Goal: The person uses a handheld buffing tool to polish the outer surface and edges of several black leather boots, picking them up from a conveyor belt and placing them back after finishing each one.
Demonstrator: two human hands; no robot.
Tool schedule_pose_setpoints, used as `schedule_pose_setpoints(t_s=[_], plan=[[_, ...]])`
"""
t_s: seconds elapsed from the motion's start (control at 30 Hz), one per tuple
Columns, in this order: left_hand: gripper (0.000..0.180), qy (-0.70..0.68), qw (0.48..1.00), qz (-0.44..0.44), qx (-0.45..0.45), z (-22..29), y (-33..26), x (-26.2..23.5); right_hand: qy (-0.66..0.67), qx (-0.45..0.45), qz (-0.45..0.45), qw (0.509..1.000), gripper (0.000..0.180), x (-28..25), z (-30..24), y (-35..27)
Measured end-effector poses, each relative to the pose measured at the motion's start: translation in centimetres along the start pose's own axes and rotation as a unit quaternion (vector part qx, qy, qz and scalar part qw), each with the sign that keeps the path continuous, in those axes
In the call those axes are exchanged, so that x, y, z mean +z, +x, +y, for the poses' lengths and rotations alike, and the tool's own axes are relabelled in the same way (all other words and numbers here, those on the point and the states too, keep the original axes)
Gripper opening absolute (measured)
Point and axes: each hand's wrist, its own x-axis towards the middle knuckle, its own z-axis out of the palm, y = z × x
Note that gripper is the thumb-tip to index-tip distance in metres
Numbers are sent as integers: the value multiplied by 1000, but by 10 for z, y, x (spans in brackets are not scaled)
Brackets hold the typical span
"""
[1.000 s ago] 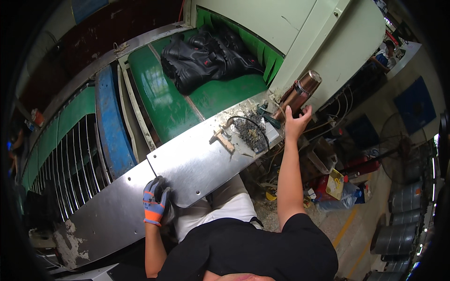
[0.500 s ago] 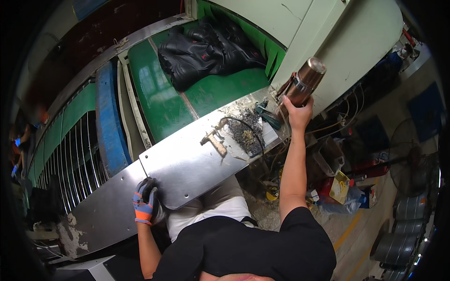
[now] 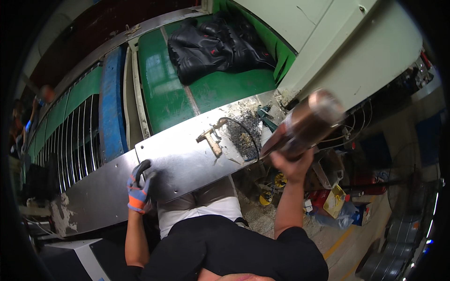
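Right hand grips copper-coloured bottle beyond the steel plate; gloved left hand lies loosely curled on plate's near edge

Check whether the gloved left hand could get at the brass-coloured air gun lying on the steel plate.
Probably yes: the left hand rests on the same grey steel plate, and only bare plate lies between it and the brass-coloured air gun. The right hand holds up a copper-coloured metal bottle.
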Motion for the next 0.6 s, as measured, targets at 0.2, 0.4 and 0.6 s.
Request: schedule_pose_setpoints(t_s=[0.2, 0.4, 0.6], plan=[[105, -281, 913, -173, 240, 139, 60, 42, -117, -52, -194, 973, 91, 86, -3, -63], [77, -124, 932, -296, 166, 144, 40, -2, -75, 21, -281, 957, 91, 126, -19, -96], [68, -386, 906, -36, 167, 111, 32, -58, -78, -5, -308, 948, 91, 160, -27, -93]])
